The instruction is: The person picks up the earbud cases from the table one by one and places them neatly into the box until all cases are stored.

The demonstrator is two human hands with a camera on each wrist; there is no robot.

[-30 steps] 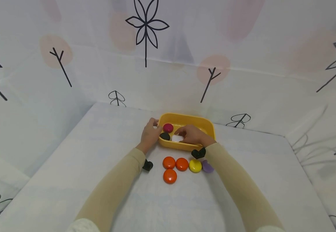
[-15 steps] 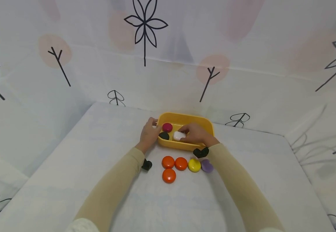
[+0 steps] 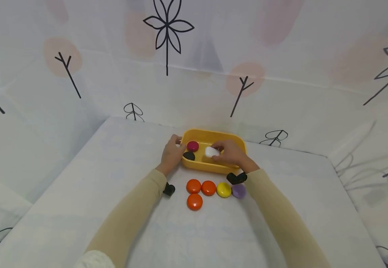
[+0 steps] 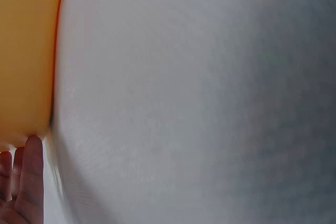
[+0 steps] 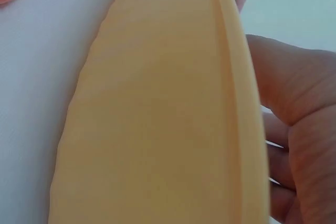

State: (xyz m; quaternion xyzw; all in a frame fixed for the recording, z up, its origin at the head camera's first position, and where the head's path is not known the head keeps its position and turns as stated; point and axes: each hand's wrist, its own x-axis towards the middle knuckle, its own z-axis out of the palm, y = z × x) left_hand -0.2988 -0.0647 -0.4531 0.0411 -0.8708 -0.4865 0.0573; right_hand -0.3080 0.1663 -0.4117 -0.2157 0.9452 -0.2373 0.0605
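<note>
A right hand [image 3: 231, 152] pinches a rounded white piece [image 3: 210, 152] inside an oblong yellow tray [image 3: 210, 132] the straight-fingered left hand [image 3: 172, 153] touches; grasp seemingly set, lifting would require clearing the near rim [image 3: 204, 163].

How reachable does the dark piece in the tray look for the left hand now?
Probably yes: the left hand touches the yellow tray at its left end, close to the dark piece, which lies uncovered. Only the rim seems in the way; the right hand sits farther right, holding the white piece.

Light falls softly; orange discs [image 3: 194, 202] glint faintly; the yellow tray [image 4: 26, 51] looks blurred at left wrist (dim toward the right).
</note>
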